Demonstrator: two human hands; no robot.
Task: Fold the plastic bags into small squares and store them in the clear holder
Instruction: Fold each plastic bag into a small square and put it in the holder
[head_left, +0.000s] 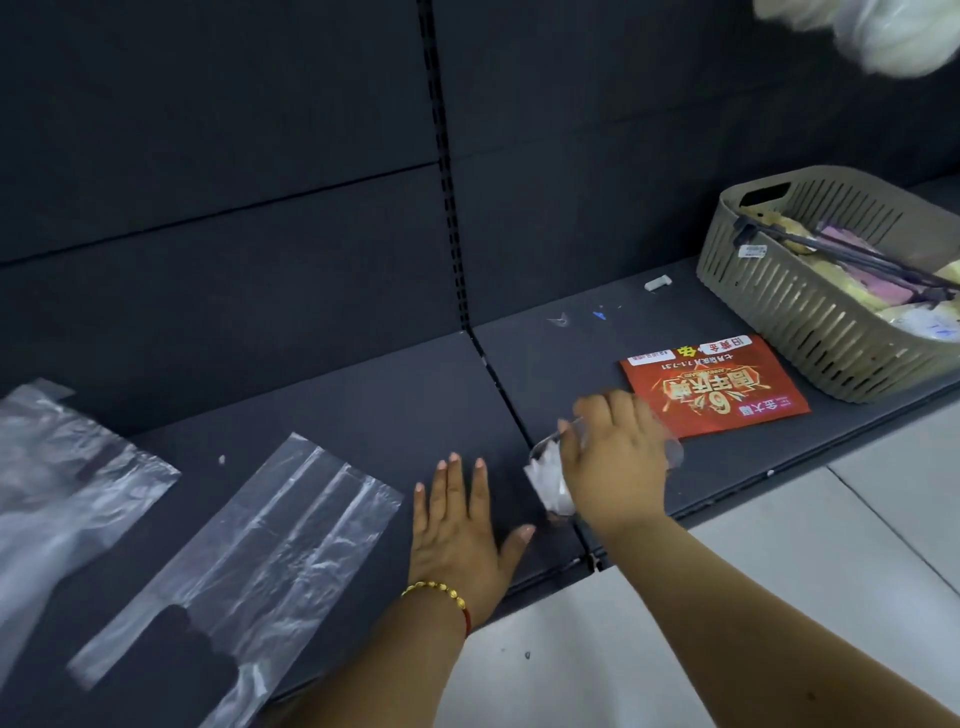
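The crumpled clear plastic bag (62, 493) ran off the left edge; the slatted grey plastic basket (810, 317) was clipped at the right. White bundled plastic (878, 31) up top blurred past recognition.

Dim, even light falls on my dark matte shelf (363, 415). Soft glare streaks the flat clear plastic bag (249, 551). My right hand (613, 467) blurs slightly; edges bow outward.

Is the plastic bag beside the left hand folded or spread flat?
Spread flat: the plastic bag lies open at full length on the shelf, handles visible.
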